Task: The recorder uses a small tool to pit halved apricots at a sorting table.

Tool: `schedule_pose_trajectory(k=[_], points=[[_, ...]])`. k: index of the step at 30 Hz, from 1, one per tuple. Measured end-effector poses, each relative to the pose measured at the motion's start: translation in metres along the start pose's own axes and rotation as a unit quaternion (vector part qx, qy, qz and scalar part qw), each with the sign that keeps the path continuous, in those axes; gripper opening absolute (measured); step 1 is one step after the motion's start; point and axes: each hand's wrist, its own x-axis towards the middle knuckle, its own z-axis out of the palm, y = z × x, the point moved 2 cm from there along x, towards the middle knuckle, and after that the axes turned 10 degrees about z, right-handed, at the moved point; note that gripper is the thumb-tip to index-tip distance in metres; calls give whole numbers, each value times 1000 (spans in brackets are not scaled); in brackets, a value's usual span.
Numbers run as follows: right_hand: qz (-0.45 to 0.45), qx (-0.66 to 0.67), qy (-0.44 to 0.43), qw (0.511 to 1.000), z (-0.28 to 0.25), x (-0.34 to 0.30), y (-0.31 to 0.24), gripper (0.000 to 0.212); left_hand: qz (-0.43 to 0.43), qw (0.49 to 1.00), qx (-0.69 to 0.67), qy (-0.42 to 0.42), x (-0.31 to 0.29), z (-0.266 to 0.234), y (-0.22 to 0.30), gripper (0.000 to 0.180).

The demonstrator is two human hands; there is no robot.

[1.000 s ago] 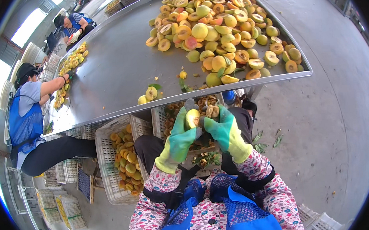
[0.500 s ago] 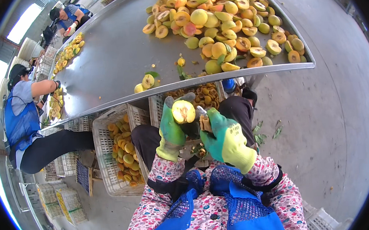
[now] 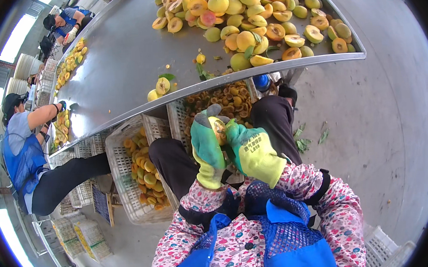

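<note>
My left hand (image 3: 208, 146), in a green and yellow glove with a grey tip, grips a halved yellow stone fruit (image 3: 218, 128). Its cut face is turned toward my right hand (image 3: 253, 148), gloved alike, whose closed fingers press against the fruit. The small brown-handled tool with a metal tip that showed in this hand earlier is now hidden behind the glove. Beyond both hands, under the table, a white crate (image 3: 177, 122) holds many cut fruit pieces (image 3: 227, 103). To the left, another white crate (image 3: 123, 189) contains halved orange-yellow fruit (image 3: 147, 175).
A metal table (image 3: 120, 65) stretches ahead, with a large heap of halved fruit (image 3: 245, 17) at its right end. Two people in blue vests work along its left side, the nearer one (image 3: 21, 147) beside stacked crates. Leaves (image 3: 301, 140) lie on the floor at right.
My hands have come together: the fruit's cut face has turned from upward to rightward, and the right fingers have closed onto it. The tool has gone out of sight. The view has shifted slightly.
</note>
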Motion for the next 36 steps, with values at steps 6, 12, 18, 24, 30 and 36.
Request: schedule_pose_trajectory(k=[6, 12, 18, 24, 30, 36], points=[[-27, -78, -23, 996, -8, -6, -5, 43, -70, 996, -56, -7, 12, -4, -13, 54], [-50, -43, -32, 997, -10, -9, 9, 40, -238, 966, -69, -69, 21, -3, -1, 48], [7, 113, -140, 984, -19, -13, 8, 35, -208, 962, -26, -173, 29, -13, -11, 38], [103, 236, -133, 957, -9, -24, 9, 28, -168, 977, 69, -113, 8, -9, -22, 47], [58, 236, -173, 954, -10, -24, 10, 28, -375, 915, -10, -152, 16, -24, -26, 53], [200, 569, -416, 681, -42, -17, 14, 21, -128, 974, 64, -177, 4, -14, -4, 49]])
